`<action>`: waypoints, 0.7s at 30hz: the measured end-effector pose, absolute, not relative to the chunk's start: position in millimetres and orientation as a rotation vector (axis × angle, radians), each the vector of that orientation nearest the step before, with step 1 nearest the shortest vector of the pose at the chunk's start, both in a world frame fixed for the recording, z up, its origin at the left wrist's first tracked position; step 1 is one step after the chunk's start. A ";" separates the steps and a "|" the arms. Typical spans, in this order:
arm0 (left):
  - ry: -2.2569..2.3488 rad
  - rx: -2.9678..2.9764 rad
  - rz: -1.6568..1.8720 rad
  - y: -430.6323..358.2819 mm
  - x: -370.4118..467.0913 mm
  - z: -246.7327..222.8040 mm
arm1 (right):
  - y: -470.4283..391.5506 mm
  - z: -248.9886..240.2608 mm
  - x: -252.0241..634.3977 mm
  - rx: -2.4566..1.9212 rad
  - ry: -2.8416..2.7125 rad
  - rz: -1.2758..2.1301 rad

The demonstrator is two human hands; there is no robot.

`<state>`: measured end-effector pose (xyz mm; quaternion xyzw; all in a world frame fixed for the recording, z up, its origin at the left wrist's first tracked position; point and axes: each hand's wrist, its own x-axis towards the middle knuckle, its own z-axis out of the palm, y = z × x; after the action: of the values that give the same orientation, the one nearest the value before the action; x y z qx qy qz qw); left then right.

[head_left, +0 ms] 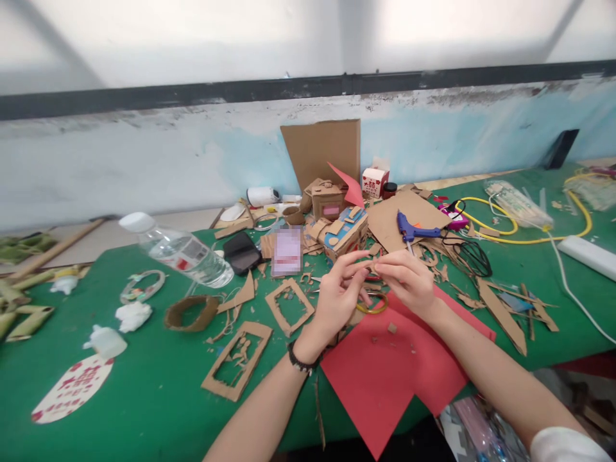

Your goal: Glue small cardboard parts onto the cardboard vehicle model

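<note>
My left hand (339, 292), with a dark bracelet at its wrist, and my right hand (407, 279) meet above the table, fingertips close together. Both are closed in a pinch; whatever sits between the fingers is too small to make out. Beneath them lies red paper (385, 378) with a small cardboard bit (392, 328) on it. Partly hidden behind my left fingers are scissors, of which a yellowish handle loop (375, 304) shows. Just beyond my hands stands a small cardboard model with blue parts (344, 231). A blue glue gun (419, 230) rests on a cardboard sheet (385, 218).
Cardboard frames (237, 360) and scraps lie to the left, near a tilted water bottle (180, 251) and a black phone-like object (242, 252). A yellow cord (529, 240) and a white power strip (590, 255) are at right. Cardboard (325, 151) leans on the wall.
</note>
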<state>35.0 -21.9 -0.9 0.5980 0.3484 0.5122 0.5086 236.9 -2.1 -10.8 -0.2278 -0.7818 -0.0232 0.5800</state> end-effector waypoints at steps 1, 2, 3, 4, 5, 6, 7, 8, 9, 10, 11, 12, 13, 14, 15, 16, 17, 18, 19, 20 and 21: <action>0.833 1.425 1.236 -21.7 34.9 -1.0 | -2.0 -10.7 237.2 -0.530 -1.831 -0.053; 0.831 1.430 1.236 -21.7 34.8 -0.9 | -2.0 -10.6 237.6 -0.525 -1.834 -0.054; 0.834 1.454 1.237 -21.7 34.7 -0.6 | -2.0 -10.4 237.9 -0.521 -1.836 -0.056; 0.842 1.488 1.239 -21.7 34.5 -0.2 | -2.1 -10.3 238.1 -0.517 -1.837 -0.060; 0.851 1.526 1.239 -21.8 34.4 0.2 | -2.2 -10.2 238.3 -0.514 -1.839 -0.065; 0.859 1.560 1.241 -21.9 34.3 0.7 | -2.4 -10.2 238.4 -0.514 -1.841 -0.069; 0.868 1.585 1.246 -22.0 34.2 0.9 | -2.5 -10.4 238.5 -0.513 -1.844 -0.072; 0.880 1.599 1.252 -22.2 34.2 1.0 | -2.6 -10.8 238.6 -0.511 -1.848 -0.073; 0.893 1.605 1.255 -22.4 34.3 0.7 | -2.7 -11.5 238.7 -0.509 -1.850 -0.071; 0.906 1.611 1.256 -22.7 34.4 0.2 | -2.8 -12.5 238.9 -0.507 -1.851 -0.065; 0.916 1.616 1.255 -23.0 34.7 -0.6 | -2.8 -13.5 239.2 -0.505 -1.850 -0.059; 0.924 1.619 1.253 -23.3 35.2 -1.7 | -2.8 -14.7 239.5 -0.505 -1.848 -0.054; 0.929 1.620 1.252 -23.7 35.7 -2.8 | -2.7 -15.8 239.9 -0.507 -1.848 -0.052; 0.931 1.619 1.253 -24.1 36.2 -4.0 | -2.6 -16.7 240.2 -0.511 -1.846 -0.052; 0.934 1.617 1.253 -24.3 36.7 -5.3 | -2.4 -17.4 240.5 -0.514 -1.847 -0.053; 0.938 1.615 1.255 -24.4 37.2 -6.4 | -2.1 -17.9 240.7 -0.516 -1.850 -0.054; 0.943 1.613 1.256 -24.3 37.5 -7.4 | -1.7 -18.1 240.7 -0.517 -1.850 -0.056; 0.945 1.612 1.255 -24.0 37.7 -8.2 | -1.0 -18.1 240.5 -0.520 -1.849 -0.058; 0.940 1.609 1.250 -23.5 37.8 -8.7 | -0.2 -18.0 240.2 -0.525 -1.843 -0.057; 0.926 1.600 1.241 -22.9 37.8 -9.0 | 0.9 -18.0 239.6 -0.537 -1.831 -0.050; 0.908 1.587 1.229 -22.2 37.7 -9.1 | 2.1 -18.1 239.0 -0.556 -1.813 -0.033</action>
<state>37.7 -22.2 -9.1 0.6426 0.3675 0.4974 0.4523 239.0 2.1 -18.1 -0.2383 -0.7766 -0.0142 0.5830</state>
